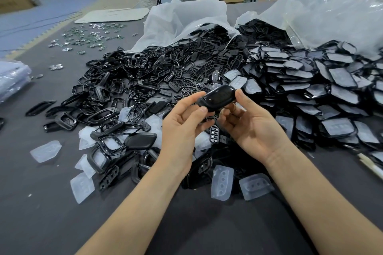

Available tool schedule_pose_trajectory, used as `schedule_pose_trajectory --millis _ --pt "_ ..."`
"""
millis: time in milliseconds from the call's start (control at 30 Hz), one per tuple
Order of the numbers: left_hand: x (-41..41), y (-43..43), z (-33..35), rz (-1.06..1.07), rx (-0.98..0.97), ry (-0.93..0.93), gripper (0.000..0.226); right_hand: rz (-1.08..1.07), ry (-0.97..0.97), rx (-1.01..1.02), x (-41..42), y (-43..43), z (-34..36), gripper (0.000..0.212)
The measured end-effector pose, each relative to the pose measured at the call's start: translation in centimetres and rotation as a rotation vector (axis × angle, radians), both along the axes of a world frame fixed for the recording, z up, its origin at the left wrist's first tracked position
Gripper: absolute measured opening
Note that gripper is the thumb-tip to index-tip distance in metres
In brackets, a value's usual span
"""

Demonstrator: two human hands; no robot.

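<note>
We hold a black key-fob shell (217, 97) in both hands at the centre of the frame, raised above the parts heaped on the worktop (41, 213). The shell lies roughly level, with its glossy closed face up.

The left hand (186, 122) grips the shell's left end. Its fingers (195, 97) are curled and clamped on that end, forefinger along the top edge and thumb against the near edge. The right hand (252, 124) grips the right end, thumb pressed on the upper right corner and the remaining fingers curled beneath the shell. Both palms face upward.

Behind and to the left of the hands lies a loose heap of black open frames (124, 89). In the middle distance sits a smaller cluster of black button plates (196, 72) with rows of slots. To the right, film-covered black panels (331, 89) lie in overlapping layers. Two clear plastic bags (186, 18) stand open behind these heaps, at the upper centre and upper right.

Translucent rubber button pads (221, 182) lie scattered at the near edge of the heaps, just below the hands and at the lower left. Small green circuit boards (89, 35) are spread at the upper left.
</note>
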State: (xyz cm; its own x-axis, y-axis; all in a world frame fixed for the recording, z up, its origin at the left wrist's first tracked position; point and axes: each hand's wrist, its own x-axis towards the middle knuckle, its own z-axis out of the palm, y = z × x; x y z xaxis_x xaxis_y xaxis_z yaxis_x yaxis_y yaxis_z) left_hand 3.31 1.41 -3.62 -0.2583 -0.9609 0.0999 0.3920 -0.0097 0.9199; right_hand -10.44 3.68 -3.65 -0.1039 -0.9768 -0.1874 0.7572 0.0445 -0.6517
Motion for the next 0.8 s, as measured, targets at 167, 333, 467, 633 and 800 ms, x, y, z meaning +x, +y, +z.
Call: schedule_pose_trajectory --millis 167,333,467,633,800 --pt "0.1 -0.2 0.0 -0.011 0.092 0.08 0.02 0.026 0.048 0.001 0.2 0.0 0.1 0.019" --pt "0.3 -0.5 0.2 -0.055 0.213 0.179 0.017 0.075 0.197 -0.079 0.8 0.3 0.3 0.011" --pt "0.5 -0.6 0.2 -0.071 0.245 0.148 0.028 0.084 0.249 -0.094 1.0 0.4 0.3 0.012" --pt "0.7 -0.6 0.4 -0.075 0.26 0.139 0.024 0.097 0.258 -0.105 1.1 0.5 0.5 0.012" --pt "0.8 -0.5 0.7 -0.097 0.27 0.14 0.02 0.091 0.25 -0.087 1.1 0.6 0.6 0.014"
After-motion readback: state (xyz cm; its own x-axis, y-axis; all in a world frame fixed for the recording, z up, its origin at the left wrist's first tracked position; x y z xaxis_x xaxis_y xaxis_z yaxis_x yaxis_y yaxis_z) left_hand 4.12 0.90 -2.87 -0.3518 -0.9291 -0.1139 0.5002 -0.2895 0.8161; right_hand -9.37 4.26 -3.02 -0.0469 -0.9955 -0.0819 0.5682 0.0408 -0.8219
